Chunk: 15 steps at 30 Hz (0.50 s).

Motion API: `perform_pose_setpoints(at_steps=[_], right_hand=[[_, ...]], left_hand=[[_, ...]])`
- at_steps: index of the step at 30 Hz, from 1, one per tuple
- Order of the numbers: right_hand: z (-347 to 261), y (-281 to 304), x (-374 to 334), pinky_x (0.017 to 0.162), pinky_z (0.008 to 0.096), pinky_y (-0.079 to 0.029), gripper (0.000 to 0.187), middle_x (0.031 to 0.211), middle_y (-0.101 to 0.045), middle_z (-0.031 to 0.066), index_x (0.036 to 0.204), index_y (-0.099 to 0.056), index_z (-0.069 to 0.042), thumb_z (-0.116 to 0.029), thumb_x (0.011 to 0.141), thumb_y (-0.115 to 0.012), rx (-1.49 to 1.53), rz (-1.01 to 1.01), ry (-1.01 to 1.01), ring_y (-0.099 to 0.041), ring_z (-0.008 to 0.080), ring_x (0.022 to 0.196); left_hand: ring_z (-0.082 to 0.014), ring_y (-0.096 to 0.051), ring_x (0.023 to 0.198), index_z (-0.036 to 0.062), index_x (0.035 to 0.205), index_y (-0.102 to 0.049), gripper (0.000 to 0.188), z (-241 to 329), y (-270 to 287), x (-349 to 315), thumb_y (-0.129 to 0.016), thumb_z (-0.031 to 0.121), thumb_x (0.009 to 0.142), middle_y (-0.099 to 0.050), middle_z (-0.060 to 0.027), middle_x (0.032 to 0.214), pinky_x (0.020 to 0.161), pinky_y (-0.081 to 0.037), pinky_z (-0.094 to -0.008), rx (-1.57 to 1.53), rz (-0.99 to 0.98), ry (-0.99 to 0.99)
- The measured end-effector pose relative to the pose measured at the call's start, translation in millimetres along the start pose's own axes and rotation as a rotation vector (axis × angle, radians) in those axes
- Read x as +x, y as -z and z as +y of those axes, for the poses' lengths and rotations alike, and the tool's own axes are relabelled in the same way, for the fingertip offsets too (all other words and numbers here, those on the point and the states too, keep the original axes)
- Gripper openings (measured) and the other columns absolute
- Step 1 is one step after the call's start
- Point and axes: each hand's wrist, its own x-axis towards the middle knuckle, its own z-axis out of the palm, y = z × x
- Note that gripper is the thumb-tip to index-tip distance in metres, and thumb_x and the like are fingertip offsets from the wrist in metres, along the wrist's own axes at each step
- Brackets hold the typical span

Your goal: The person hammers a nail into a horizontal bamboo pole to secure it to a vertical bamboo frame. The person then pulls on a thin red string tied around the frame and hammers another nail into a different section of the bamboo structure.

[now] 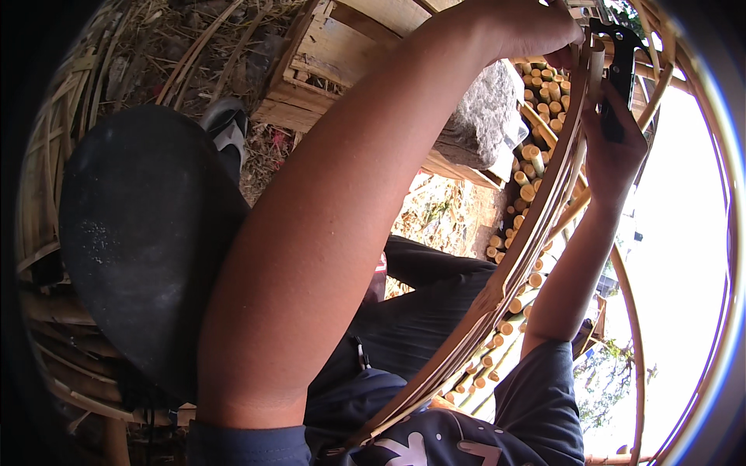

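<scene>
A long, split bamboo strip (pixel 497 289) curves from beside my torso up to the top right, its layers lying close together. At its upper end my left hand (pixel 536 31) is bent inward, the fingertips closed against the strip's edge. On the other side, my right hand (pixel 616 151) is wrapped round a black tool (pixel 622 66) with a flat, hooked head with small holes. The tool stands upright beside the strip's end, and the right fingers also lie close to the strip. Some fingertips of both hands are hidden.
Behind the strip is a stack of cut bamboo poles (pixel 546 89), ends showing. A rough grey stone (pixel 488 116) rests near a wooden crate (pixel 334 58). Bamboo hoops (pixel 639 349) curve at the right. My dark-clad knee (pixel 140 233) fills the left, with straw and shavings beyond.
</scene>
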Motion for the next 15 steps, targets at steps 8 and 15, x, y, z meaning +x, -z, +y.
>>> perform_pose_setpoints(at_steps=[8, 15], right_hand=[[4, 1, 0, 0.049, 0.0217, -0.030, 0.036, 0.070, -0.059, -0.0051, 0.119, -0.072, -0.006, -0.017, 0.086, -0.081, 0.053, -0.018, -0.006, -0.042, 0.0011, 0.053], [5, -1, -2, 0.049, 0.0231, -0.029, 0.039, 0.062, -0.054, -0.0055, 0.123, -0.071, -0.007, -0.022, 0.088, -0.080, -0.015, 0.003, -0.049, -0.041, 0.0017, 0.052]], left_hand=[[-0.0181, -0.067, 0.087, -0.0090, 0.126, -0.050, 0.032, -6, 3, 13, -0.053, 0.001, 0.096, -0.067, -0.0192, 0.103, 0.076, -0.059, -0.0280, 0.012, -0.022, 0.123], [-0.0150, -0.064, 0.078, -0.0118, 0.138, -0.041, 0.047, -12, 2, 11, -0.052, -0.002, 0.094, -0.065, -0.0167, 0.098, 0.067, -0.058, -0.0254, -0.063, 0.021, 0.037]])
